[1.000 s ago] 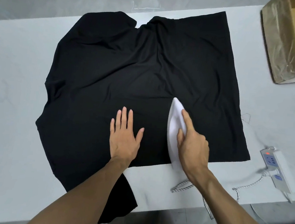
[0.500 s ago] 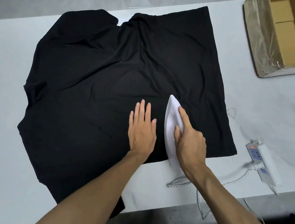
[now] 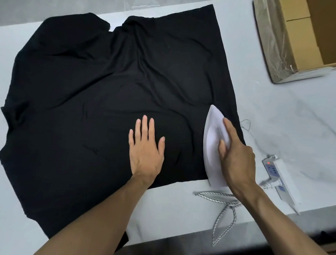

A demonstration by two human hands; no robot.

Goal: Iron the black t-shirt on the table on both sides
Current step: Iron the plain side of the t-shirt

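One cord (image 3: 229, 206) trails behind the iron (image 3: 212, 145) the right hand (image 3: 238, 161) grips; left hand (image 3: 145, 151) flat on t-shirt (image 3: 106, 82)

The iron (image 3: 211, 151), gripped by the right hand (image 3: 237, 161), is now farther right, near the side edge of the t-shirt (image 3: 106, 82). It is well apart from the left hand (image 3: 145, 155), whose fingers it lay just beside a moment ago. That hand's thumb now spreads outward.

An open cardboard box (image 3: 274, 47) sits far right; nearer, a power strip (image 3: 278, 176) shows a red light.
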